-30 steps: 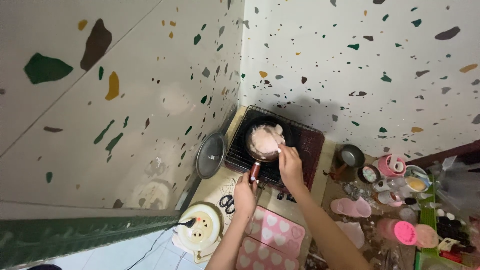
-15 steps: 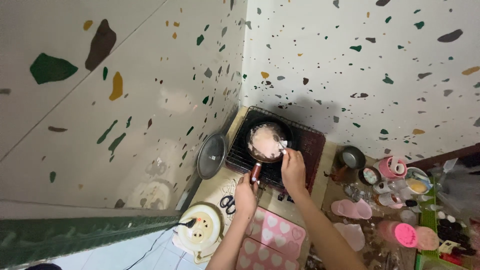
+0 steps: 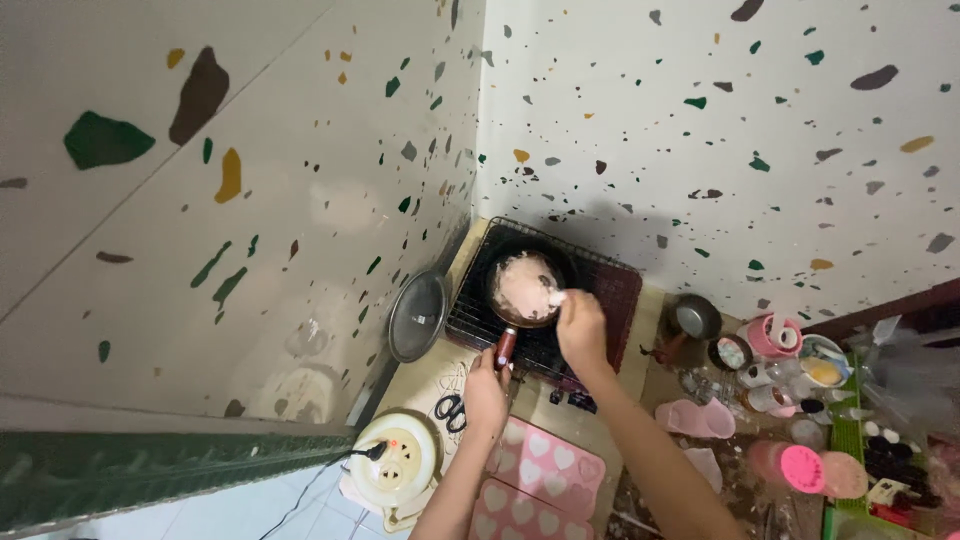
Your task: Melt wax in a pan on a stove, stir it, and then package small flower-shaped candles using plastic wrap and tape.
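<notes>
pan (image 3: pixel 527 288) sitting on the dark stove (image 3: pixel 545 300), holding pale pink food | left hand (image 3: pixel 487 388) fingers clamping the pan's red handle (image 3: pixel 505 347) | right hand (image 3: pixel 581 328) fingers closing on a small white utensil (image 3: pixel 556 297) over the food | glass lid (image 3: pixel 418 316) leaning against speckled wall (image 3: pixel 300 180)

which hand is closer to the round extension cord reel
Left. The left hand grips the pan handle just above and right of the reel; the right hand is farther up, at the pan's rim.
</notes>
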